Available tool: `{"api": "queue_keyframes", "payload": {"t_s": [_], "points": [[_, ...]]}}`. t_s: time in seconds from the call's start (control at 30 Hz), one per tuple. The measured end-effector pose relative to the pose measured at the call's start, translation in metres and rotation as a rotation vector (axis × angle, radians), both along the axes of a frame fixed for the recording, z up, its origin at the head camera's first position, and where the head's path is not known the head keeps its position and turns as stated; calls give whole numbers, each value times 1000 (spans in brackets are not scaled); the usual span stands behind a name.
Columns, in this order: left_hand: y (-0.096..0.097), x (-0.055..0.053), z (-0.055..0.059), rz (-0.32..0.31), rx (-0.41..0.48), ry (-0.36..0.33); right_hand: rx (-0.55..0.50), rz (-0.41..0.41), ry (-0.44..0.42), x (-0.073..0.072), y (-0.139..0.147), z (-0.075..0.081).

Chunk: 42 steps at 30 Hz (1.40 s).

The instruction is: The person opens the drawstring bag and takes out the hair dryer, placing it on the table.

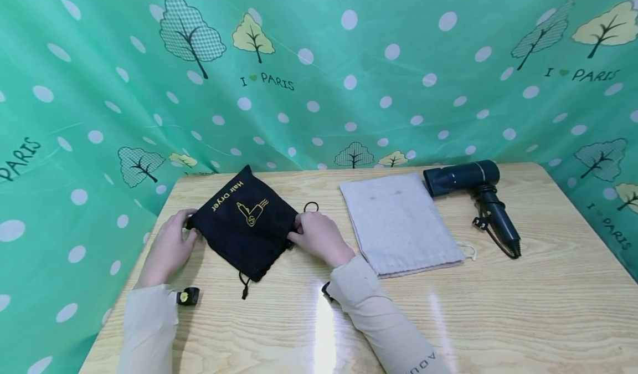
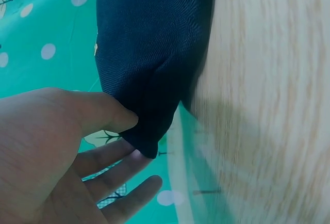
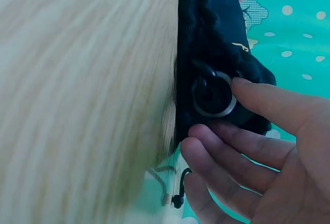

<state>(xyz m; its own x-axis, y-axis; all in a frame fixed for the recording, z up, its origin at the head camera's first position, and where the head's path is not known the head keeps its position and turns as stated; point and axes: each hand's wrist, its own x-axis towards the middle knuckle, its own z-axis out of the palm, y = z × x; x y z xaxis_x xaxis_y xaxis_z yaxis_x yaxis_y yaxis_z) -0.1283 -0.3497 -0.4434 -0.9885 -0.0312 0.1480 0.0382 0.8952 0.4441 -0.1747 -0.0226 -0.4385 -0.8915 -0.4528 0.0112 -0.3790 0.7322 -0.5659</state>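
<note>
A black drawstring bag [image 1: 249,224] printed "Hair Dryer" in gold lies at the left of the table. My left hand [image 1: 169,249] pinches its left corner, thumb in front and fingers behind, as the left wrist view shows [image 2: 56,157]. At the bag's gathered mouth, my right hand [image 1: 321,235] grips the right side. In the right wrist view, a round dark end with a silver rim [image 3: 225,111] shows in that mouth, the right thumb at its edge and the fingers below. The rest of that object is hidden by cloth.
A grey cloth drawstring bag [image 1: 399,224] lies flat right of the black one. Beyond it rests a dark hair dryer [image 1: 463,177] with its cord and plug [image 1: 480,223] by the handle. A green patterned curtain [image 1: 319,86] hangs behind the wooden table [image 1: 279,335].
</note>
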Motion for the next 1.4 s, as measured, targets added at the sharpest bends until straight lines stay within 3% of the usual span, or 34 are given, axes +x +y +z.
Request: {"api": "queue_keyframes", "payload": {"t_s": [0.53,0.97,1.2,1.4], "points": [[-4,3,2,5,17,-2,25,-1,66,3,-2,-4],[-8,7,-2,-28,21,51,11,-1,30,-1,-1,-6],[-10,6,-4,-38,-11,52,28,-11,60,-1,3,-5],[-11,6,-4,-30,-21,34,28,-22,33,-2,7,-4]]}}
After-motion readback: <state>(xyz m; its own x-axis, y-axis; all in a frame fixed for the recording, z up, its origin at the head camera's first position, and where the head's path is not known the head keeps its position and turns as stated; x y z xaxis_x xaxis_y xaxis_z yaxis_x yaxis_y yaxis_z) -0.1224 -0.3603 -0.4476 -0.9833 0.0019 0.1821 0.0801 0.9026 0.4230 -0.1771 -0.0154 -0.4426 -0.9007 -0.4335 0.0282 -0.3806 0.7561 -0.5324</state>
